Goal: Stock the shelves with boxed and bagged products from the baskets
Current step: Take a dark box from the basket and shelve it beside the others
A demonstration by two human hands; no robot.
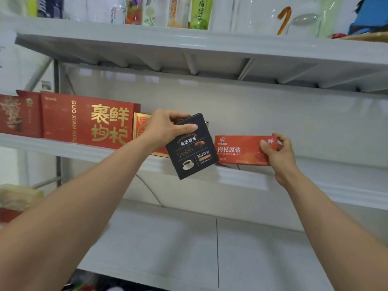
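My left hand (pixel 165 128) grips the top of a black coffee box (pixel 192 153), tilted, in front of the middle shelf's front edge (pixel 241 175). To its right a flat red-orange box (pixel 239 150) stands on that white shelf, and my right hand (pixel 277 153) pinches its right end between thumb and fingers. The two boxes nearly touch. A small red and gold box (pixel 140 128) sits just behind my left hand, partly hidden.
Large red gift boxes (pixel 88 120) fill the left of the middle shelf. The shelf above (pixel 189 47) holds tea packets (pixel 200 12) and clear glassware (pixel 304 19). A white lower shelf (pixel 178 238) lies below, with a pale bag (pixel 19 196) at far left.
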